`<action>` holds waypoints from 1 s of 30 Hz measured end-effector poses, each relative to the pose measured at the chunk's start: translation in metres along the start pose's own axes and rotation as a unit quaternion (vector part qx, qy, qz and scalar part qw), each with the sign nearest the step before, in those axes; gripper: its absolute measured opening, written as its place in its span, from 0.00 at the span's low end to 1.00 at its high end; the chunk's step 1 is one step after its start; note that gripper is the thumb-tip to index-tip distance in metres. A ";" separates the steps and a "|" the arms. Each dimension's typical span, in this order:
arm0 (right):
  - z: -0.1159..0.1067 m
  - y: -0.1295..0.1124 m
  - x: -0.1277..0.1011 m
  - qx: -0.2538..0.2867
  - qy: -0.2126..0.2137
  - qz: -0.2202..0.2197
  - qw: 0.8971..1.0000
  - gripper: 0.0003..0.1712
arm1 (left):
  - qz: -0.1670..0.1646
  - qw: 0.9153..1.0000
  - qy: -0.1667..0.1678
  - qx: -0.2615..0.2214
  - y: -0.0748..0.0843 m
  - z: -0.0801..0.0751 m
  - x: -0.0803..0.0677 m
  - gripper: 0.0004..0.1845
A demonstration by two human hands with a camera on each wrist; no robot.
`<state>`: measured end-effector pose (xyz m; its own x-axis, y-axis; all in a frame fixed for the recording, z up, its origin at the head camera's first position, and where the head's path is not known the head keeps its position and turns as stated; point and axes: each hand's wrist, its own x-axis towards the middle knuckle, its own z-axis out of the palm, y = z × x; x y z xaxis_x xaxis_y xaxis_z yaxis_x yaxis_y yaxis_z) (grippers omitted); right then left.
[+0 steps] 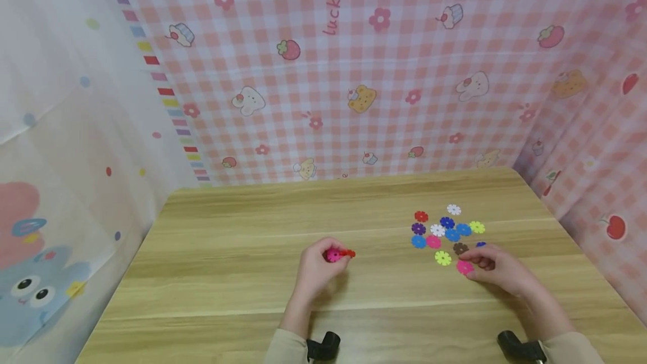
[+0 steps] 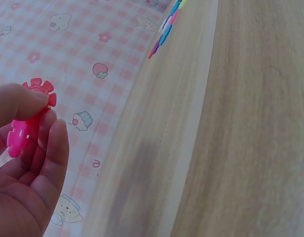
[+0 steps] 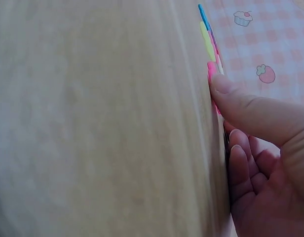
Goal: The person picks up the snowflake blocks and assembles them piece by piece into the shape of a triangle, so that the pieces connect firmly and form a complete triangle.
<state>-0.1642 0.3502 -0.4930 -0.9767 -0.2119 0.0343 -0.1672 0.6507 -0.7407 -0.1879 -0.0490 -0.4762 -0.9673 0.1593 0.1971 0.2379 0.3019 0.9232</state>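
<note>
The left hand [image 1: 315, 271] is hovering over the middle of the wooden desk [image 1: 227, 274], its fingers [image 2: 53, 148] and thumb pinching a pink flower piece [image 2: 18, 138] that is joined to a red flower piece [image 2: 41, 89]. The right hand [image 1: 497, 271] is resting on the desk to the right, its fingers curled and its thumb [image 3: 250, 111] pressing on the edge of another pink piece [image 1: 464, 267] lying flat on the wood. Just beyond that hand, a loose cluster of flower pieces [image 1: 445, 228] in red, blue, purple, white, yellow-green and brown is lying near the far right part of the desk. A pink checked cloth [image 1: 354, 72] with strawberries and cupcakes is hanging behind the desk.
</note>
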 end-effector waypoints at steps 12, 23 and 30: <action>0.002 -0.003 -0.002 0.010 0.012 -0.007 1.000 0.17 | -0.009 1.000 -0.011 -0.019 -0.001 -0.001 0.000 0.06; 0.007 -0.005 -0.003 0.040 0.014 -0.011 0.999 0.18 | -0.008 1.000 -0.003 -0.024 0.000 -0.001 -0.004 0.06; 0.022 -0.031 0.009 0.088 -0.022 -0.004 0.996 0.21 | -0.008 0.999 -0.005 -0.041 -0.001 0.003 -0.004 0.06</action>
<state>-0.1645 0.3120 -0.4845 -0.9677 -0.2516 0.0147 -0.1460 0.5118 -0.8466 -0.1837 -0.0475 -0.4789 -0.9700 0.1641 0.1796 0.2143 0.2266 0.9501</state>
